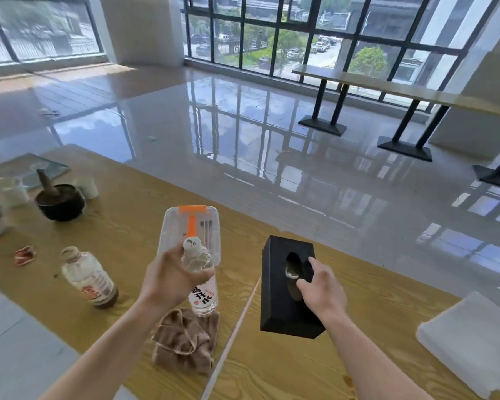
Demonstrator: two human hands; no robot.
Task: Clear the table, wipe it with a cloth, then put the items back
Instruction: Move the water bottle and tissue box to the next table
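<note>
Clearing looks barely begun: my left hand [168, 280] grips a water bottle [204, 295], right hand [321, 287] pinches the tissue box [274, 298]; wiping remains.

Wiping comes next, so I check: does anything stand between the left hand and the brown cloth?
Yes. The left hand grips a clear water bottle, and its base meets the far edge of the brown cloth in this view. Otherwise nothing visible blocks it.

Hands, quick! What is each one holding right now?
Left hand: closed round the water bottle, just below its cap.
Right hand: closed on the black tissue box, fingers hooked in its slot.
</note>
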